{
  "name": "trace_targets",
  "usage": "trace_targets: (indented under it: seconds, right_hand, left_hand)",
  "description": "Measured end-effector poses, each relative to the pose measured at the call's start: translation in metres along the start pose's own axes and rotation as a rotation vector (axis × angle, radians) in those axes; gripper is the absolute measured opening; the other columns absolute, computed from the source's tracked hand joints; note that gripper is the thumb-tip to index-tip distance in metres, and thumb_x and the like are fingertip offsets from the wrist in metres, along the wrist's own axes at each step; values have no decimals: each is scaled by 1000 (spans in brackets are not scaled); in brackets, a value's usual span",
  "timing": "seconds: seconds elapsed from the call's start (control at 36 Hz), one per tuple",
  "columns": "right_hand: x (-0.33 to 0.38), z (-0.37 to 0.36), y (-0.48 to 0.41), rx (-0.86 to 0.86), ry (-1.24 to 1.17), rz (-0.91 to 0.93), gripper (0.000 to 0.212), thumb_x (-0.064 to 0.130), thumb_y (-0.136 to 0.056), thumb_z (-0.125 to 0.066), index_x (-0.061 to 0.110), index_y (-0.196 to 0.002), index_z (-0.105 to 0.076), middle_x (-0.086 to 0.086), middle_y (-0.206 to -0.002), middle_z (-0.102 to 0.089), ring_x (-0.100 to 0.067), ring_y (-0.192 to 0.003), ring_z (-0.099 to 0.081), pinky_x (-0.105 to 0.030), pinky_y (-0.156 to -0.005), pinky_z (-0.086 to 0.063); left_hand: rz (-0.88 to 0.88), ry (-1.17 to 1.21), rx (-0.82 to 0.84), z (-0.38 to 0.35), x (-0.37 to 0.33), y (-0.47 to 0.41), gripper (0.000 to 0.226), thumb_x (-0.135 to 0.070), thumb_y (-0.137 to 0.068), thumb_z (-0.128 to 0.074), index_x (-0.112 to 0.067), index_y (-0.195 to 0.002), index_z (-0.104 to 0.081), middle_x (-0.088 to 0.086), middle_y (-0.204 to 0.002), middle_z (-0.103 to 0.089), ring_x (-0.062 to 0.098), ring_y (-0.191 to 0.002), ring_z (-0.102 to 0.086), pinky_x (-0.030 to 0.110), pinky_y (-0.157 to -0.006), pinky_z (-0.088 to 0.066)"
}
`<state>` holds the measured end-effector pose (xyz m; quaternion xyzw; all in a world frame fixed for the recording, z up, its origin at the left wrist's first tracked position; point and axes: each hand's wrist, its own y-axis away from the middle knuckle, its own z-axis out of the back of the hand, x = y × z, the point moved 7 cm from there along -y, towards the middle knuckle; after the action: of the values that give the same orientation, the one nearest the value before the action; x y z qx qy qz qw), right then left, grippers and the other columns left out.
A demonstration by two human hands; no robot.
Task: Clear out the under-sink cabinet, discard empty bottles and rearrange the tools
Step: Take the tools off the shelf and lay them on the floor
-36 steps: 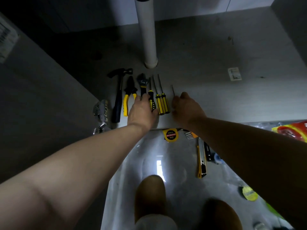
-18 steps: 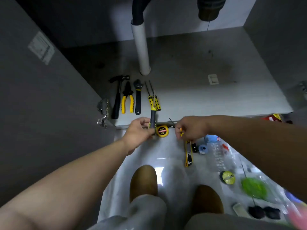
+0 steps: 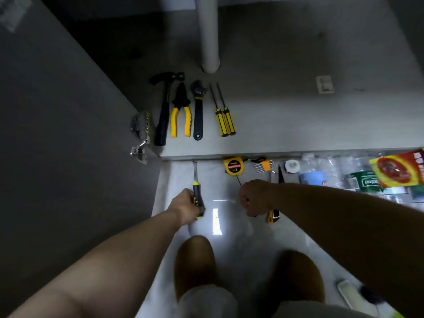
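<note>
- The left hand (image 3: 185,206) grips the screwdriver (image 3: 196,191) by its handle, shaft pointing straight at the cabinet.
- The right hand (image 3: 254,198) is fisted round a thin rod (image 3: 238,180).
- Past the cabinet's front edge (image 3: 298,150), the gap between wrench (image 3: 197,111) and screwdriver pair (image 3: 224,120) lies dead ahead of the left hand, which is nearer to it; the axes are parallel.

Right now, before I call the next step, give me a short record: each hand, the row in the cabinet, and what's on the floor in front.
left hand: grips a black-and-yellow screwdriver by the handle, over the floor
right hand: fingers curled round a thin tool; only its tip shows
cabinet row, left to right: hammer, pliers, wrench, two yellow screwdrivers
floor by cabinet edge: tape measure, hex keys, plastic bottles, red packet
</note>
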<state>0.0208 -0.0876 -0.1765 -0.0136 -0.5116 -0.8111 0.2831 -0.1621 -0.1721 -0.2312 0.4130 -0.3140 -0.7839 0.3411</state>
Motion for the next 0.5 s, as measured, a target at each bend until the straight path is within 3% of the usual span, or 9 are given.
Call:
trace_targets:
  seconds: [0.06, 0.17, 0.31, 0.42, 0.5]
  right_hand:
    - [2, -7, -12, -48, 10, -12, 32, 16, -92, -64, 3, -121, -65, -15, -123, -65, -30, -114, -62, -37, -97, -52]
    - [10, -25, -29, -111, -44, -14, 36, 19, -93, -63, 6, -127, -60, -17, -129, -59, -32, -117, -59, -39, -98, -50]
    - [7, -38, -35, -152, -95, -42, 44, 24, -93, -62, 11, -134, -51, -16, -138, -44, -34, -117, -56, -37, -93, -49]
    - [16, -18, -27, -200, -143, 102, 25, 17, -91, -61, 10, -115, -65, -9, -119, -62, -25, -102, -63, -34, -85, -54]
    - [27, 18, -13, -359, -187, 195, 15, 17, -92, -56, 18, -100, -69, -2, -99, -70, -17, -90, -66, -32, -78, -53]
  left_hand:
    - [20, -60, -69, -1, 10, -6, 30, -16, -83, -75, -15, -105, -56, 11, -98, -71, 32, -91, -70, 44, -82, -61]
    - [2, -116, -155, -1, 14, -6, 27, -24, -83, -73, -19, -101, -53, 1, -94, -66, 26, -92, -67, 32, -72, -52]
    - [-78, -260, -254, 4, -5, 7, 33, -28, -87, -67, -16, -113, -51, 7, -115, -56, 28, -110, -56, 40, -88, -50]
    - [-326, -184, -434, 22, -52, 31, 12, -21, -92, -58, -19, -99, -49, 1, -103, -54, 26, -100, -55, 44, -82, -51]
    - [-512, -128, -568, 43, -92, 41, 11, -12, -92, -55, -20, -98, -49, 0, -99, -52, 25, -95, -54, 45, -80, -51]
